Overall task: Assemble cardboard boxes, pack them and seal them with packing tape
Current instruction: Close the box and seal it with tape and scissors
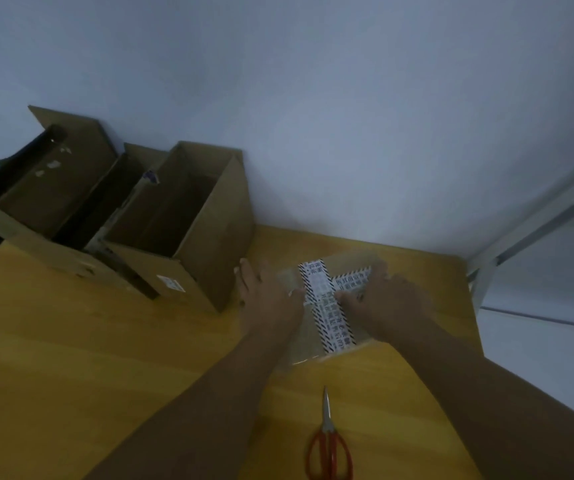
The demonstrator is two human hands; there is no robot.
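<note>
A small flat cardboard box (344, 268) lies on the yellow wooden table (71, 341), right of centre. Two strips of white packing tape (330, 317) with black striped edges and printed characters cross on its top. My left hand (264, 292) lies flat on the box's left side, fingers straight. My right hand (382, 292) presses down on the crosswise strip, thumb near the crossing. Both hide parts of the lid.
Red-handled scissors (328, 441) lie shut on the table's near edge, blades pointing at the box. Two large open cardboard boxes (206, 216) (60, 178) stand at the back left against the wall. A white metal frame (527, 230) runs along the table's right side.
</note>
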